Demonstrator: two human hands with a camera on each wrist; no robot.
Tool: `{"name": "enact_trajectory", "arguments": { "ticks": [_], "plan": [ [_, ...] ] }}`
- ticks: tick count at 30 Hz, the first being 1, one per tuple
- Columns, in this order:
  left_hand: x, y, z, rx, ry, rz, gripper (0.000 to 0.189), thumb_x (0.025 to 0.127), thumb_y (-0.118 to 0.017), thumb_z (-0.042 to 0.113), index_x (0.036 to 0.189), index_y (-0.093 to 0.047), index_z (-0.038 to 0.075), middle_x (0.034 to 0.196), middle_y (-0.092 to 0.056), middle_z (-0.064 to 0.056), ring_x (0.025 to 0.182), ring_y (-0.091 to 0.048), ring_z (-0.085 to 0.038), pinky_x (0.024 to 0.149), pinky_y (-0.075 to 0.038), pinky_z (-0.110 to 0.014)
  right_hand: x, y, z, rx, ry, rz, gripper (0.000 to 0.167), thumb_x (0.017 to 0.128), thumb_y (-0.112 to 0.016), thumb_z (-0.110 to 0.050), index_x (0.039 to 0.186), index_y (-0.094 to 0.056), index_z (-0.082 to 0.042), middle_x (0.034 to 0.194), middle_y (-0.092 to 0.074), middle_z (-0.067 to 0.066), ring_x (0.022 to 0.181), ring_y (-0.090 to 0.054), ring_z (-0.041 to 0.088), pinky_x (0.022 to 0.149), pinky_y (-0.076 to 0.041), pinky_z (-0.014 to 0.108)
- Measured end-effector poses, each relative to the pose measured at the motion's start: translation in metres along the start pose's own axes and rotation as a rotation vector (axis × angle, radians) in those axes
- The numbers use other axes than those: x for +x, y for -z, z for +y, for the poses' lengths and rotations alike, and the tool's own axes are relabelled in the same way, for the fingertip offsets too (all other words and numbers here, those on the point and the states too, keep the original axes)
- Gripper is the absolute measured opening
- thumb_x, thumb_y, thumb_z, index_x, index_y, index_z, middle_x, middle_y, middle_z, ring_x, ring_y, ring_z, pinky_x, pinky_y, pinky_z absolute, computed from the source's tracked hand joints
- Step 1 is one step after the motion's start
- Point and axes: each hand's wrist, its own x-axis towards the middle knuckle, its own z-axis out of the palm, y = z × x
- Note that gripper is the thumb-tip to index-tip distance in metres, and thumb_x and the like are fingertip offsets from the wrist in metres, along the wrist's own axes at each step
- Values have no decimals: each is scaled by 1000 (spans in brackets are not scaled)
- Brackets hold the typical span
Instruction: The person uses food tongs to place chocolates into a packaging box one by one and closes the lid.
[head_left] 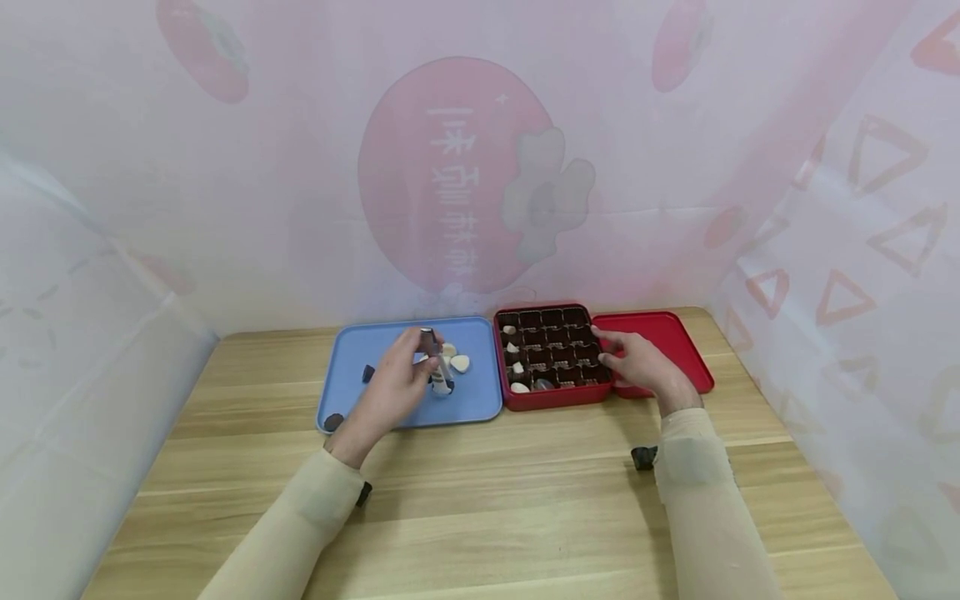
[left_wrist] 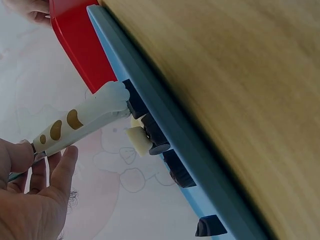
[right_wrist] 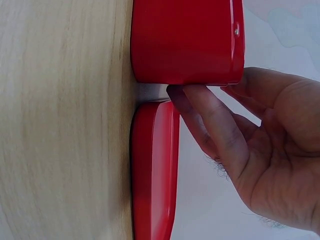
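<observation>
My left hand point(head_left: 392, 377) holds a pair of white paw-tipped tongs point(left_wrist: 82, 120) with gold spots over the blue tray point(head_left: 347, 343). Their paw end touches a dark chocolate point(left_wrist: 136, 100); I cannot tell whether it is clamped. Cream-coloured chocolates point(head_left: 460, 363) lie beside the tongs. With thumb and fingers, my right hand point(head_left: 641, 362) grips the right wall of a red box point(head_left: 558, 399). Inside that box is a dark brown divided insert point(head_left: 555, 337). Pale pieces stand in its left column, and a dark one point(head_left: 543, 384) is in the front row.
A red lid point(head_left: 686, 354) lies to the right of the box. Separate dark chocolates sit at the tray's left side point(head_left: 367, 373) and front left corner point(head_left: 333, 422). The wooden table point(head_left: 480, 500) is bounded by printed cloth at the back and sides.
</observation>
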Motion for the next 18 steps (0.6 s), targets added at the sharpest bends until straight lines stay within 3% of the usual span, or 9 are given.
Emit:
{"name": "enact_trajectory", "arguments": {
  "ticks": [18],
  "plan": [
    [7,-3,-8,31,37,-53,7,118,-65,0,121,-61,4,150,-70,-20,143,-72,-43,114,-71,-51,1,-1,1,-1,7,2,71,118,-68,-5,182,-38,-8,136,-65,27,80,-60,16,74,-71,30]
  ]
}}
